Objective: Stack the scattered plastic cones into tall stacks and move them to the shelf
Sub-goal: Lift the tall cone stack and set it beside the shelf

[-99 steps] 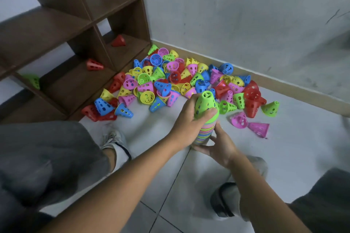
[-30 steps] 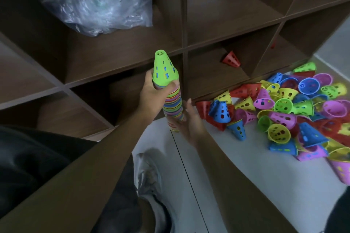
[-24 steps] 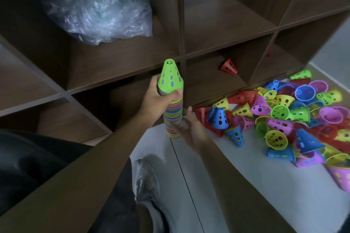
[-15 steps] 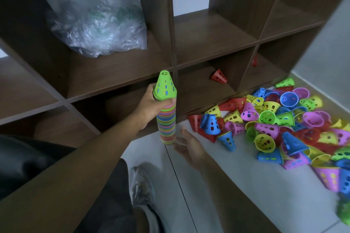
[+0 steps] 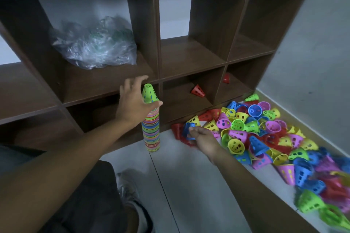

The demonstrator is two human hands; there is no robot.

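Fingers (image 5: 141, 79) spread on the left hand (image 5: 132, 103) beside the stack (image 5: 151, 128).
Stack stands upright on the floor before the shelf (image 5: 157, 43); right hand (image 5: 203, 138) pinches a blue cone (image 5: 187, 128) at the pile (image 5: 265, 134).

Pale tiled floor (image 5: 189, 185) carries the striped cone stack (image 5: 151, 130) and scattered cones (image 5: 265, 134) beside the shelf (image 5: 157, 43)

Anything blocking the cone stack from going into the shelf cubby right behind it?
Nothing visible. The cone stack stands on the floor against the shelf front, left hand at its top. The lower cubby behind looks empty but dark; its upper edge sits below the stack's tip.
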